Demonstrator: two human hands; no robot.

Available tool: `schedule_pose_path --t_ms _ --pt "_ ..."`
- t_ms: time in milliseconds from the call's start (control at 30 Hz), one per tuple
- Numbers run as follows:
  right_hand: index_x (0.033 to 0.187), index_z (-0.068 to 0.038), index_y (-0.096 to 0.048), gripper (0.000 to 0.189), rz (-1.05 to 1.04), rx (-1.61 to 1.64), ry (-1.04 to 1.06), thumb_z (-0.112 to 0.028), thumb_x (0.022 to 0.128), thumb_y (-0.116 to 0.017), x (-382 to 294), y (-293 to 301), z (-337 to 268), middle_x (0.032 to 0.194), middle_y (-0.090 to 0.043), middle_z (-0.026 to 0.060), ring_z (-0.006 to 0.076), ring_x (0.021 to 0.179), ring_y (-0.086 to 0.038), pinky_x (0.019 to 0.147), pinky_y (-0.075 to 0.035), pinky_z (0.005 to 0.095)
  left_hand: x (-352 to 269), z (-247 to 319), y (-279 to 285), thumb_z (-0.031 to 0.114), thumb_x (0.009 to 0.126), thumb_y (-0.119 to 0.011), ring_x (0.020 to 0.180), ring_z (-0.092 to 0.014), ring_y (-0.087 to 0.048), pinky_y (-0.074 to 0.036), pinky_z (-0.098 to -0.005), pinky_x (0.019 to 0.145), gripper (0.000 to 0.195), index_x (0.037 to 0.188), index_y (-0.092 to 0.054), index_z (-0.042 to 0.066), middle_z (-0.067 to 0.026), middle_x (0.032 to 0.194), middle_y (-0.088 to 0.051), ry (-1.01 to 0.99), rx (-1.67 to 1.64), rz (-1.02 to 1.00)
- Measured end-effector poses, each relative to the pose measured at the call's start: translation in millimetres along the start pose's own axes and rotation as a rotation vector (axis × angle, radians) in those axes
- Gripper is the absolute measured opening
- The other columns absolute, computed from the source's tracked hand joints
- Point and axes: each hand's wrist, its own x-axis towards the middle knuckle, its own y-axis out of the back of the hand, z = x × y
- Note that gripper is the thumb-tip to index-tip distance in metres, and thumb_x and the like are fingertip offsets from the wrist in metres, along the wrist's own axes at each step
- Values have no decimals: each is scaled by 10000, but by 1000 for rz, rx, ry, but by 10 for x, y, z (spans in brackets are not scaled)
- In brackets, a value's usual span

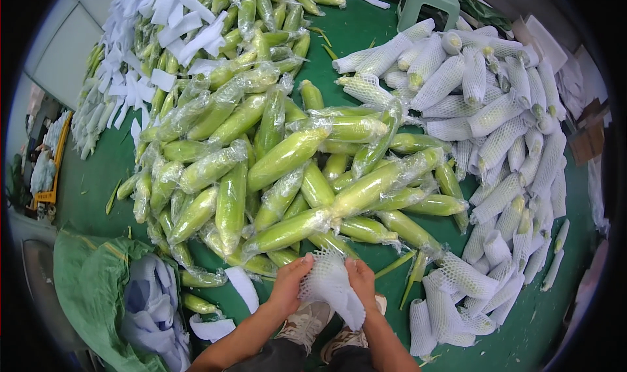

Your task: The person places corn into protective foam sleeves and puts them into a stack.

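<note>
Both hands hold one white foam net sleeve (pixel 333 289) low in the middle of the head view. My left hand (pixel 290 281) grips its left edge and my right hand (pixel 361 284) its right edge; its mesh end is spread between them. No corn shows clearly inside it. Just beyond the hands lies a large heap of green corn ears in clear plastic film (pixel 289 159). To the right is a pile of corn ears in white foam net sleeves (pixel 494 112), with several more sleeved ears (pixel 446 303) nearer my right arm.
A green woven sack (pixel 93 284) holding flat foam sleeves (pixel 152 308) stands at lower left. More loose foam sleeves (pixel 181 24) lie over corn at upper left. A green plastic stool (pixel 426 2) is at the top. My shoes (pixel 306 323) are on the green floor (pixel 529 318).
</note>
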Motion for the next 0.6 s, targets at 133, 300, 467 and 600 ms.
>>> schedule_pose_path --t_ms 133,300,467,600 --pt "760 -15 -587 317 -67 187 -212 -301 895 -593 -104 -48 -215 708 -556 -1 67 633 -454 567 -378 212 -23 70 -47 184 868 -626 751 -128 -608 -491 -270 696 202 941 -608 -3 -61 873 -644 -78 244 -14" --pt "694 -10 -578 338 -55 137 -79 -286 887 -597 -5 -94 -32 623 -546 -2 71 569 -439 499 -350 249 173 -77 -9 181 841 -671 592 -75 -542 -433 -226 531 171 807 -614 23 -8 724 -609 -248 272 141" --pt "657 -8 -539 373 159 -145 111 -295 890 -580 230 -163 406 533 -479 59 121 518 -409 477 -341 306 536 -500 274 220 862 -655 546 -69 -487 -399 -246 484 239 714 -579 48 13 668 -577 -374 371 280" --pt "690 -35 -513 352 373 -339 215 -323 879 -588 253 -133 603 540 -480 112 231 465 -426 488 -374 366 576 -531 133 195 831 -665 620 -149 -541 -441 -315 569 202 852 -599 5 -47 691 -594 -623 825 545"
